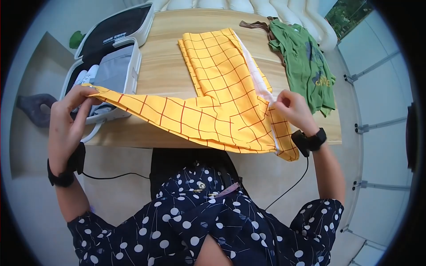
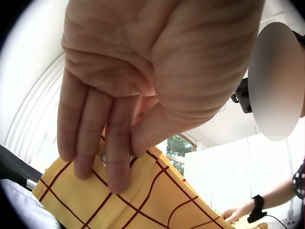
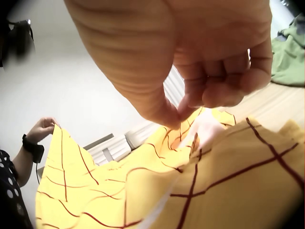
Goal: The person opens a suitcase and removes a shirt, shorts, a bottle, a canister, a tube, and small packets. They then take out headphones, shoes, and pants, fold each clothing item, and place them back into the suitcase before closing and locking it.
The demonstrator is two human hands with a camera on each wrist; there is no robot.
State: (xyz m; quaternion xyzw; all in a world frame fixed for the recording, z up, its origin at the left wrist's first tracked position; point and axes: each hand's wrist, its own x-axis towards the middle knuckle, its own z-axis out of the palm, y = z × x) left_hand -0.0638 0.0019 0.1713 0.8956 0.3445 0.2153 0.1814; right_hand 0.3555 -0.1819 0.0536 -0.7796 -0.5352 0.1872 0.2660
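Note:
A yellow cloth garment with a red grid pattern spreads over the table, one part reaching toward the back and one drawn out to the left. My left hand pinches its far left corner between thumb and fingers, holding it raised near the suitcase. In the left wrist view, a small shiny metal piece shows between the fingers. My right hand pinches the cloth at a white strip along its right side; thumb and fingertip meet there in the right wrist view. The garment's lower edge sags between the hands at the table's front.
An open white suitcase with folded grey clothes and white shoes stands at the left. A green printed shirt lies at the right, over a brown cloth. The wooden table's front edge is close to my body.

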